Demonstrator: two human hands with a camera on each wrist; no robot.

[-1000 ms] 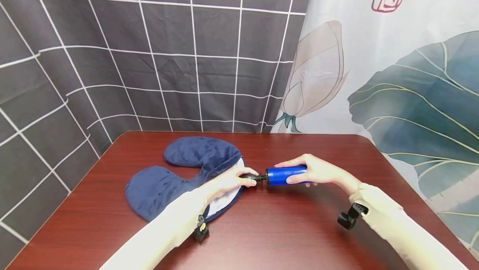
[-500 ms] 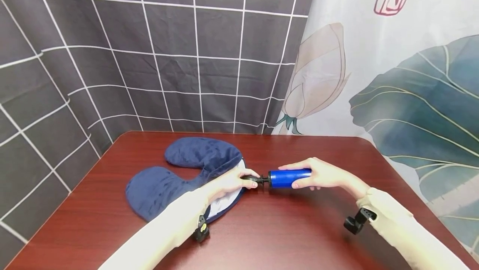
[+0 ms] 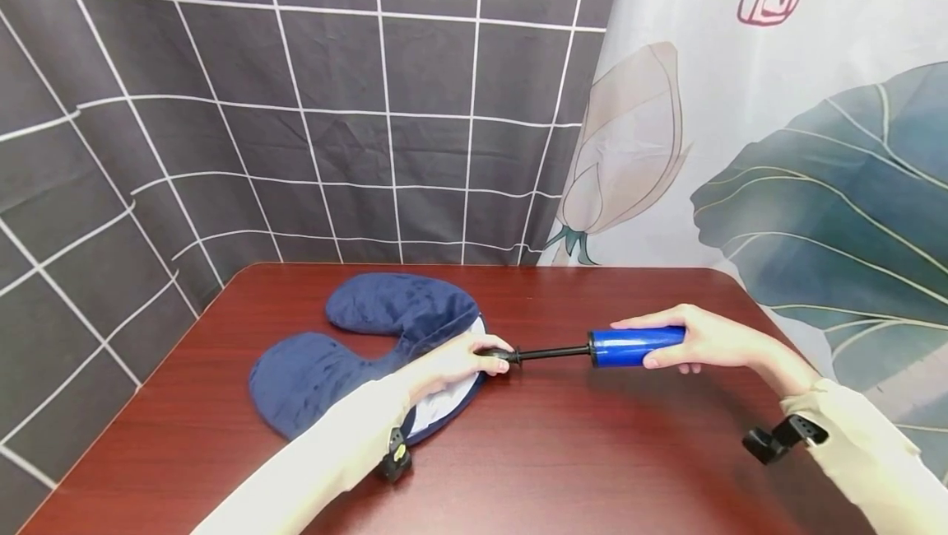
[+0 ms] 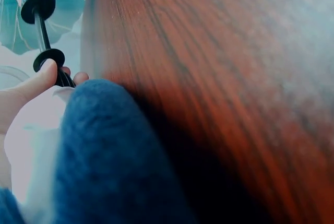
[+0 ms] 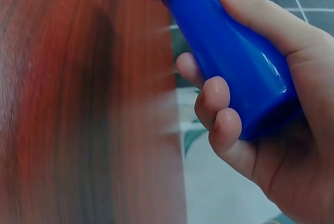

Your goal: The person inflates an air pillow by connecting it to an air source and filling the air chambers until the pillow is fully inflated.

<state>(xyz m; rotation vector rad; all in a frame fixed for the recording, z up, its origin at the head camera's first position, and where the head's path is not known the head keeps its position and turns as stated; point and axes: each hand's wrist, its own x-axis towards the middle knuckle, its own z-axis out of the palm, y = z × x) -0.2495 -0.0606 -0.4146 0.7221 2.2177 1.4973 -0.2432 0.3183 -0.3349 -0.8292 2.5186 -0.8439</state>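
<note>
A hand pump with a blue barrel (image 3: 629, 347) and a black rod (image 3: 555, 353) lies level between my two hands above the table. With my right hand (image 3: 707, 341) I grip the barrel; in the right wrist view the fingers and thumb wrap round the blue barrel (image 5: 229, 51). My left hand (image 3: 459, 360) holds the black handle (image 3: 499, 355) at the rod's other end, beside a navy plush neck pillow (image 3: 318, 370). The pillow's white lining (image 3: 448, 403) shows under the left hand. In the left wrist view the thumb presses near the black handle flange (image 4: 49, 60).
The reddish-brown wooden table (image 3: 563, 453) carries the pillow on its left part. A dark grid-patterned curtain (image 3: 333, 107) hangs behind, and a white curtain with leaf and bud prints (image 3: 785, 214) hangs at the right. Black wrist cameras sit on both sleeves.
My right hand has moved right with the blue barrel, drawing it away from the handle, so a long stretch of rod now shows. The left hand and pillow have stayed nearly still.
</note>
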